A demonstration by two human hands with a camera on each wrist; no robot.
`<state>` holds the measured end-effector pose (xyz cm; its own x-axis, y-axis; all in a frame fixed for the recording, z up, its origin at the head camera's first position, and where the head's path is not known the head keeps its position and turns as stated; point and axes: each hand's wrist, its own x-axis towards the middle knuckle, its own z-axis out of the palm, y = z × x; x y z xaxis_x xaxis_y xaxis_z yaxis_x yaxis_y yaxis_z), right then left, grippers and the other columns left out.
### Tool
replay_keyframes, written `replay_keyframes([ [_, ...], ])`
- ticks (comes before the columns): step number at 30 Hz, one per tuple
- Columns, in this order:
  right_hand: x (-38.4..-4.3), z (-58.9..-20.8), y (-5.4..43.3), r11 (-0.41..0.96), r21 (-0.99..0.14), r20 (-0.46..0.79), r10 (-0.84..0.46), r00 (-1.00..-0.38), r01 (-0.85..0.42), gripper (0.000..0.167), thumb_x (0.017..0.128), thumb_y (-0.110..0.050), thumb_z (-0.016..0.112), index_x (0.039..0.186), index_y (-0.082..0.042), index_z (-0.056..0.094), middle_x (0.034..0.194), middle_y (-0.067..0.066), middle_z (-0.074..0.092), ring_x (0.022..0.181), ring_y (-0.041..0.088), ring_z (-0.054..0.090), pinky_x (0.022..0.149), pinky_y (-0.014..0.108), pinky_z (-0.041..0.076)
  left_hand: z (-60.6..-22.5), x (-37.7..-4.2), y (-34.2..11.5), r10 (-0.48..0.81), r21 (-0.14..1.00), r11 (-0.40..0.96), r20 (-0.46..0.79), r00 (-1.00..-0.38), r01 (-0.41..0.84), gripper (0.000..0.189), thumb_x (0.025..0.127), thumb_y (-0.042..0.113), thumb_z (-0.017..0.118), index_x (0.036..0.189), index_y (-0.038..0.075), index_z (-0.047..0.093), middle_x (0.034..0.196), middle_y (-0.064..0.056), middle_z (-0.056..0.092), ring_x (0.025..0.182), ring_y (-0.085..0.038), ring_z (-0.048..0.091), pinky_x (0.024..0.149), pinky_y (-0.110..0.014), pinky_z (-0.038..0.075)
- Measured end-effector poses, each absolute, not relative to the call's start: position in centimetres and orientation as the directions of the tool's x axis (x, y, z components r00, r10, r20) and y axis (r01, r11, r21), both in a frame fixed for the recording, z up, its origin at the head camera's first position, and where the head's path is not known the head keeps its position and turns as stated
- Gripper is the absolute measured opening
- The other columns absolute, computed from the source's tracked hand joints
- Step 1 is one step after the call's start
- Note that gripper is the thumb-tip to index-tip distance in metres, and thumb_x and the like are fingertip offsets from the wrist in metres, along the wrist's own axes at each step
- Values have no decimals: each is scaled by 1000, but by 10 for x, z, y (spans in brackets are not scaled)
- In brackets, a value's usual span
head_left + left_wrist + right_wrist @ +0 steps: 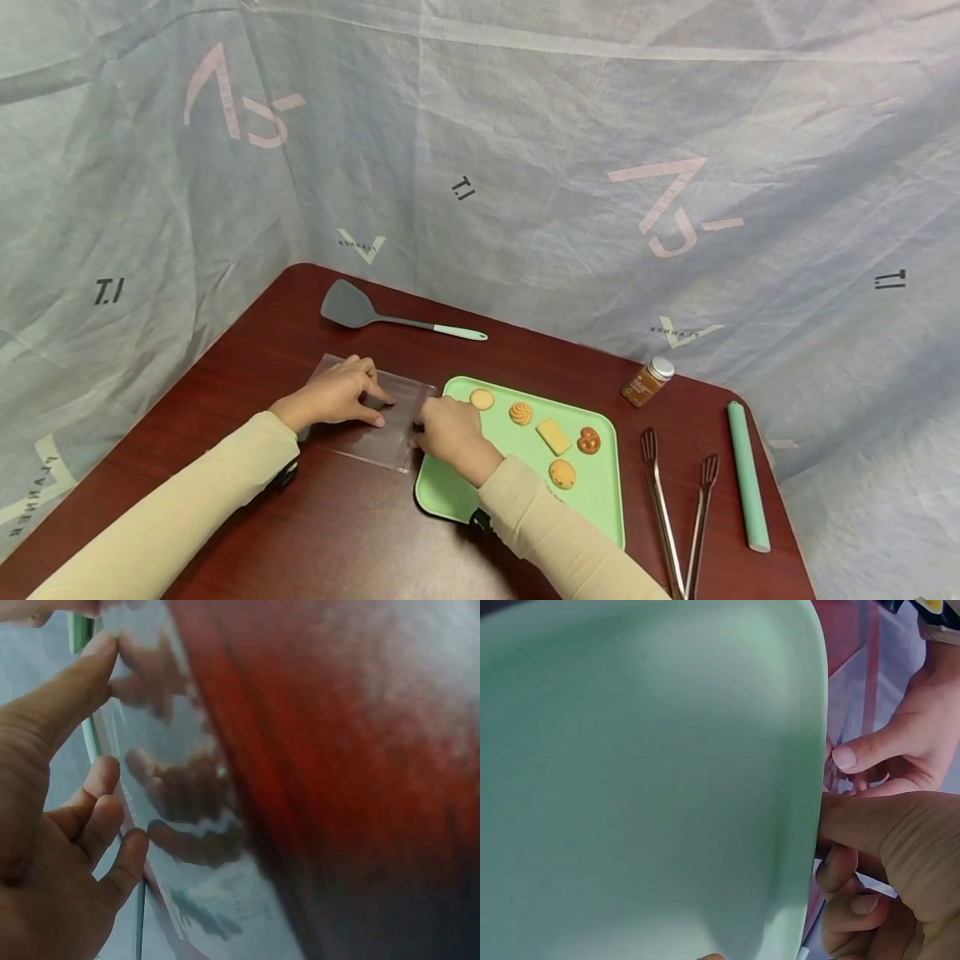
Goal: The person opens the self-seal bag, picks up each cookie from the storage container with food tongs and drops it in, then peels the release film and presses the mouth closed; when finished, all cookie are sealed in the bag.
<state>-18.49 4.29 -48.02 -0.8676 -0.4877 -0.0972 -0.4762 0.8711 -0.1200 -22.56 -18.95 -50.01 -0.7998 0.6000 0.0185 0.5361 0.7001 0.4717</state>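
A clear plastic bag lies flat on the table, its right edge beside the green tray. My left hand rests on the bag with fingers spread; in the left wrist view its fingertips meet the bag's shiny film. At the bag's right edge, my right hand has curled fingers and pinches the edge between thumb and forefinger. The right wrist view shows this right hand close against the tray's rim, which partly hides the pinch. Several cookies, including a swirl cookie and a pretzel, sit on the tray.
Behind the bag lies a grey spatula with a pale green handle. A jar with a silver lid stands beyond the tray. Metal tongs and a green cylindrical roll lie at the right, near the table's edge.
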Motion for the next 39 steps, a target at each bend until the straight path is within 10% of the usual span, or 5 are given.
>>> replay_keyframes([
  [19,-188,-481,46,868,-113,-79,-493,-866,-484,27,81,-37,86,63,-30,67,64,-10,60,59,9,57,45,37,44,-491,-229,-194,562,632,603,97,-822,487,14,88,25,82,101,19,83,98,0,57,91,-29,47,76,-40,34],
  [24,-184,-481,62,839,-256,0,-497,-868,-480,9,89,-36,79,86,-28,80,65,-15,59,56,4,53,44,30,41,-493,-226,-195,538,617,634,80,-839,466,15,88,31,82,102,26,83,97,6,57,94,-24,48,74,-43,29],
  [32,-161,-464,169,746,-571,206,-274,-939,-343,26,94,-26,77,115,-12,78,88,-5,71,57,4,53,51,28,44,-492,-226,-193,570,637,592,101,-815,493,17,87,26,83,104,21,83,96,4,57,90,-24,47,75,-41,31],
  [39,-111,-465,304,855,-513,214,49,-976,-70,39,96,-37,73,125,-11,73,89,-3,68,70,12,56,63,32,45,-491,-223,-197,580,613,600,109,-807,514,17,87,27,84,103,23,83,97,6,58,91,-18,46,83,-47,28],
])
